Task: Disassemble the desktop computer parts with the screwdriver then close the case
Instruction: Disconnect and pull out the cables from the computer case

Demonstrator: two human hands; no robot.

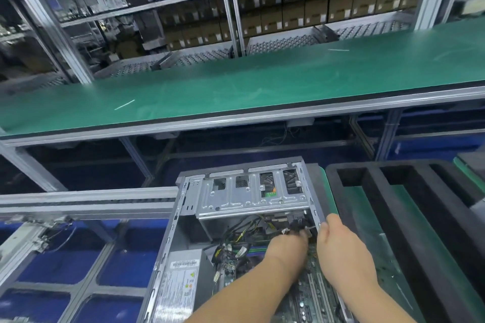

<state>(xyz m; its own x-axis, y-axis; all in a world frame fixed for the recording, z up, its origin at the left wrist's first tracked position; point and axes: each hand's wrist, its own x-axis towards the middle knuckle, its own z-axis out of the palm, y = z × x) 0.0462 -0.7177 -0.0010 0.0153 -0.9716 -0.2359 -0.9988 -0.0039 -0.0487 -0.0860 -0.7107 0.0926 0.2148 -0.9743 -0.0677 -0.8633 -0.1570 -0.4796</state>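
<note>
case: the open grey metal desktop computer case (168, 257) lies on its side right below me, side panel off, guts showing. It sits on the green mat (331, 199) at the near station.
drive cage: silver perforated metal drive cage (252, 195) spans the far end of the case.
power supply: grey boxy power supply with a white label (181, 280) sits in the near-left corner.
motherboard: green motherboard (312, 294) runs under my forearms along the right side.
cables: a tangle of black and yellow cables (262, 228) hangs just below the drive cage.
left hand: my left hand (287, 246) is reaching into that tangle, fingers curled in around a black connector as far as I see.
right hand: my right hand (341, 246) is up at the case's right wall, fingertips tucked in by the same cables; honestly I cannot tell what it's pinching, if anything.
foam tray: black foam tray with long slots (372, 186) sits just right of the case.
conveyor: long green conveyor belt (262, 81) runs across beyond.
</note>
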